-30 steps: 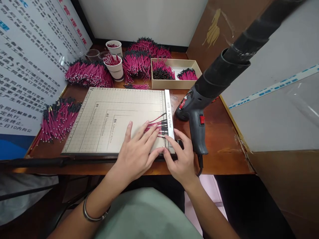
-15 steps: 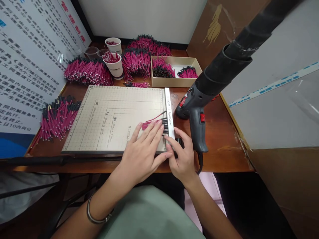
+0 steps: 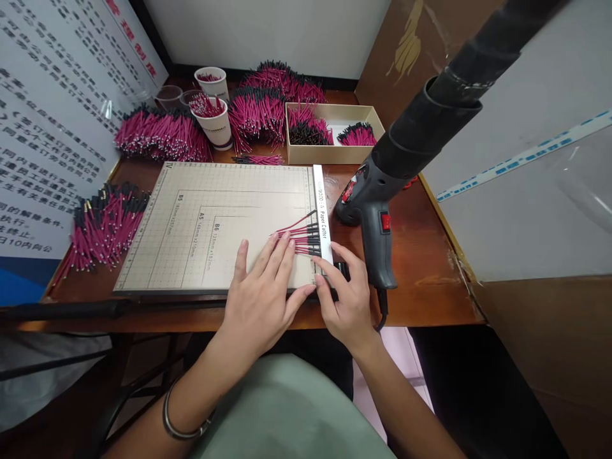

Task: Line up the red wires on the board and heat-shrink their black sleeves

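Several pink wires with black ends (image 3: pixel 306 242) lie side by side on the paper cutter board (image 3: pixel 243 191), their black ends against its white edge strip (image 3: pixel 322 210). One wire slants apart from the others. My left hand (image 3: pixel 262 290) rests palm down on the board, fingers spread, with its fingertips on the pink part of the wires. My right hand (image 3: pixel 348 296) is at the strip's near end, fingers apart and bent, the index fingertip close to the lowest wires. It holds nothing that I can see.
A heat gun (image 3: pixel 375 223) with a black hose stands right of the board. Behind are paper cups (image 3: pixel 216 127), a cardboard box (image 3: pixel 329 155) of wires and wire piles (image 3: pixel 258 115). Another pile (image 3: pixel 108 226) lies at the left. A black bar (image 3: pixel 67 310) runs along the front edge.
My left hand has slid left and back off the black ends, so more of the wires shows. My right hand has barely moved. The view has shifted slightly.
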The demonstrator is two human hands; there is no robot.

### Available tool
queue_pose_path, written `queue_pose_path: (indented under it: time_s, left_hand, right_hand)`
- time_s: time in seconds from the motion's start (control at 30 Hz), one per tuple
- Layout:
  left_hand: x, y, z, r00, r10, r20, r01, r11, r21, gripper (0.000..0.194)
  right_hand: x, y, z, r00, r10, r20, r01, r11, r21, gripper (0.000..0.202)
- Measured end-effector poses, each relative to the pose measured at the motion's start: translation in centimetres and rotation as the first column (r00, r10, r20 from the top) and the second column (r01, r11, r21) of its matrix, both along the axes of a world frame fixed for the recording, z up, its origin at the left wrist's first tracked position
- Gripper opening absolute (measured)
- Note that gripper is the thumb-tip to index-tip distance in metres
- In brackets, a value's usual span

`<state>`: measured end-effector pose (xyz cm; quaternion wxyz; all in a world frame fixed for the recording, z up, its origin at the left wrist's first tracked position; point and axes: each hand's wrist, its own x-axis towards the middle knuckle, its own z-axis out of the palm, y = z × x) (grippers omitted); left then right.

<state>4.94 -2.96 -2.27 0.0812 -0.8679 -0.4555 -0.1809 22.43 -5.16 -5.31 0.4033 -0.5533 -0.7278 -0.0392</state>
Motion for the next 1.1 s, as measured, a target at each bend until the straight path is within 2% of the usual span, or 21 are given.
queue_pose_path:
  time_s: [0.17, 0.43, 0.5, 0.63, 0.77, 1.1]
  left_hand:
    - [0.1, 0.1, 0.1, 0.998, -0.056, 0.013, 0.056, 0.998, 0.016, 0.061]
    - [1.6, -0.7, -0.4, 1.000, 0.025, -0.003, -0.025, 1.000, -0.012, 0.065]
    - [1.7, -0.8, -0.3, 1.000, 0.011, 0.002, -0.011, 0.999, -0.032, 0.066]
    - [1.3, -0.1, 0.4, 0.999, -0.039, 0.018, 0.040, 0.997, -0.064, 0.067]
    - [0.8, 0.7, 0.7, 0.999, 0.027, 0.017, -0.026, 0.998, -0.060, 0.075]
    - [1.2, 0.0, -0.3, 0.999, -0.036, -0.014, 0.036, 0.999, 0.019, 0.074]
  right_hand:
    - [0.0, 0.0, -0.2, 1.000, 0.010, -0.013, -0.010, 1.000, -0.003, 0.030]
    - [0.1, 0.0, -0.7, 0.999, 0.008, -0.041, -0.009, 1.000, -0.012, 0.035]
    - [0.1, 0.0, -0.7, 0.999, 0.004, -0.034, -0.005, 1.000, -0.012, 0.035]
    - [0.0, 0.0, -0.6, 1.000, -0.009, -0.017, 0.009, 1.000, -0.012, 0.033]
    - [-0.1, 0.1, -0.4, 1.000, -0.020, -0.005, 0.020, 1.000, -0.008, 0.031]
    - [0.0, 0.1, -0.6, 1.000, -0.018, -0.014, 0.018, 1.000, -0.004, 0.032]
